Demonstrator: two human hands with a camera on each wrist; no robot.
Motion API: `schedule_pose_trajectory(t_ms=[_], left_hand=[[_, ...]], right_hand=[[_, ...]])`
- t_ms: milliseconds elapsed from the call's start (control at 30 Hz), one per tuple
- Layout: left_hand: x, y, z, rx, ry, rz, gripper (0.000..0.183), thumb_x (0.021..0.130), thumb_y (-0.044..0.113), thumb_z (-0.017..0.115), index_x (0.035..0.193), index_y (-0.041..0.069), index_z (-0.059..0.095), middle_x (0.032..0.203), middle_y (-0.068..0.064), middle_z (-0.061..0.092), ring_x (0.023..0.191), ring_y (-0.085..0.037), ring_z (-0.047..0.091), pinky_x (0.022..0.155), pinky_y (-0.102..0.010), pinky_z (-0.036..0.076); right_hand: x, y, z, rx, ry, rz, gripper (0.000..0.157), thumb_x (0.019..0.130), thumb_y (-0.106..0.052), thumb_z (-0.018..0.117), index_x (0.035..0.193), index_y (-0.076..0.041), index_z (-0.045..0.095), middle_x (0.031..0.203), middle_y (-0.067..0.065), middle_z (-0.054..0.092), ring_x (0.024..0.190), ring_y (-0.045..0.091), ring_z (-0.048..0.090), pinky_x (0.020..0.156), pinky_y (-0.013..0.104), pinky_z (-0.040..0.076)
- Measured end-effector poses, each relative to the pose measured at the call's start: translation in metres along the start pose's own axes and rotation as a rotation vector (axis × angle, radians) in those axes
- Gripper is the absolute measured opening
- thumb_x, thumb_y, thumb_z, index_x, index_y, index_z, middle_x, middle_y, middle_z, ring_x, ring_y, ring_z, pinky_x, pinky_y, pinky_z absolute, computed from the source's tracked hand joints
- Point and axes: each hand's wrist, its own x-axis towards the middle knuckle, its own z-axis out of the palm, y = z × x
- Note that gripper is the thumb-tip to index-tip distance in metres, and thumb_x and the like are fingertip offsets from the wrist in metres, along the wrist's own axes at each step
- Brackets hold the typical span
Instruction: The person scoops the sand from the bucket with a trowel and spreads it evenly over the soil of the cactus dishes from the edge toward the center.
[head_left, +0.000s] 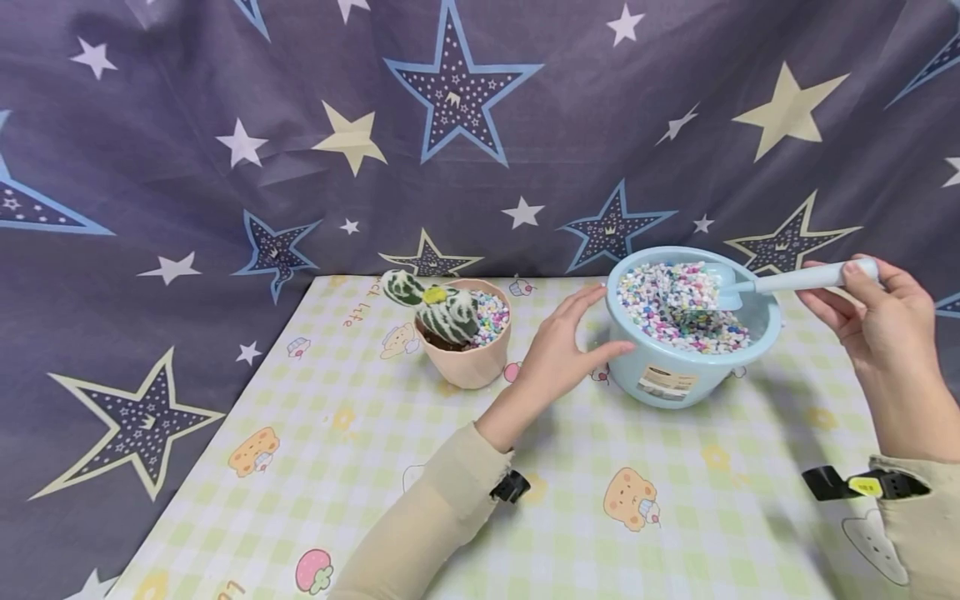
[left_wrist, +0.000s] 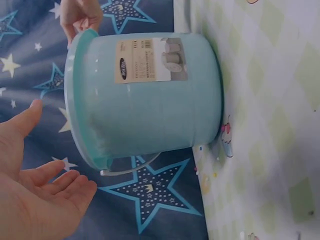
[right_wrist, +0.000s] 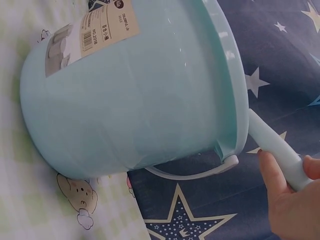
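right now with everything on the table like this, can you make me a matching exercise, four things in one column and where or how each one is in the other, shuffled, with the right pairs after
Column one
1. blue scoop
2. left hand
3. cactus
4. label

Column two
A. planted in the pink pot
B. on the outer wall of the bucket
C. gripped by the right hand
D. beside the bucket, holding nothing

Right pairs: 1-C, 2-D, 3-A, 4-B
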Motion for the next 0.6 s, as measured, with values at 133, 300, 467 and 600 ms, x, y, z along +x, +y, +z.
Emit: schedule_pose_trajectory(t_ms=[133,300,467,600], left_hand=[[-0.002,0.002,-0.006,-0.015,0.012,0.026,0.076,0.086,0.042,0.077,0.150,0.018,0.045,0.158,0.005,0.042,0.147,-0.014,0.039,0.121,-0.039,0.035],[-0.005,0.004,-0.014,-0.035,0.021,0.039,0.075,0.086,0.041,0.078,0.150,0.019,0.045,0.158,0.005,0.042,0.146,-0.015,0.040,0.119,-0.038,0.038],[-0.007,0.005,-0.021,-0.050,0.028,0.038,0.075,0.086,0.040,0.078,0.150,0.021,0.045,0.158,0.005,0.041,0.145,-0.016,0.041,0.116,-0.035,0.042],[-0.009,0.006,-0.027,-0.046,0.048,0.034,0.076,0.085,0.041,0.078,0.150,0.021,0.045,0.157,0.005,0.043,0.144,-0.014,0.042,0.116,-0.031,0.042]], right_hand=[[0.000,0.000,0.001,-0.006,0.005,0.000,0.006,0.098,0.006,0.051,0.100,0.003,0.056,0.085,0.024,0.075,0.073,0.036,0.076,0.064,0.041,0.062],[0.000,0.001,0.003,-0.003,0.008,-0.004,0.006,0.098,0.006,0.052,0.100,0.004,0.056,0.085,0.022,0.074,0.072,0.036,0.076,0.064,0.041,0.062],[0.000,0.002,0.006,0.010,-0.008,-0.005,0.006,0.098,0.007,0.052,0.099,0.006,0.058,0.085,0.023,0.073,0.074,0.037,0.076,0.064,0.042,0.062],[0.000,0.004,0.008,0.008,-0.012,-0.002,0.007,0.097,0.007,0.052,0.099,0.007,0.059,0.086,0.021,0.072,0.077,0.037,0.076,0.065,0.042,0.062]])
